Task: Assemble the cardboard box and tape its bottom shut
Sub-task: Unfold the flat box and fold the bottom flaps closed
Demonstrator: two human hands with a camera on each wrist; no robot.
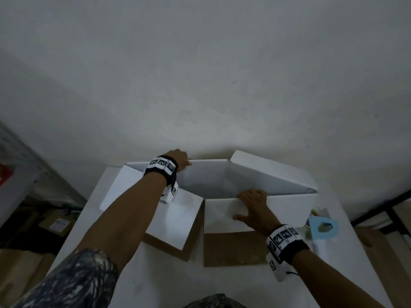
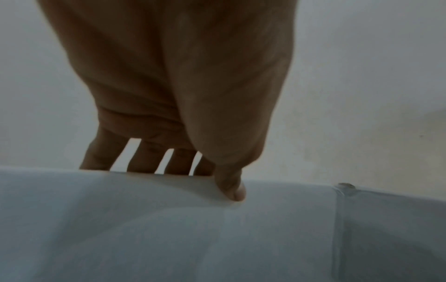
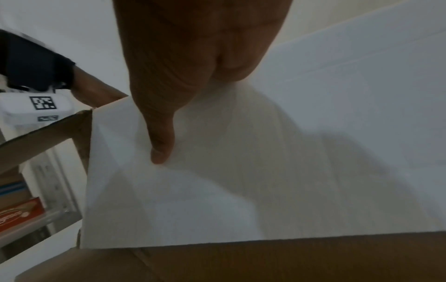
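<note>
A cardboard box [image 1: 219, 215], white on one face and brown on the other, stands opened out on the white table [image 1: 155, 283]. Its flaps spread toward me, one white [image 1: 178, 218] and one brown [image 1: 233, 247]. My left hand [image 1: 185, 162] pinches the top edge of the far panel [image 2: 169, 229], thumb [image 2: 231, 188] on the near face and fingers behind it. My right hand [image 1: 246, 205] grips the top edge of the near panel [image 3: 241, 190]. Its thumb [image 3: 161, 148] lies on the white face and its fingers hook over the edge, out of sight.
A light blue tape dispenser [image 1: 323, 225] lies on the table just right of the box. A plain wall [image 1: 200, 85] rises right behind the box. Shelving with cartons [image 1: 55, 223] stands at the left, and brown cardboard [image 1: 375, 252] at the right.
</note>
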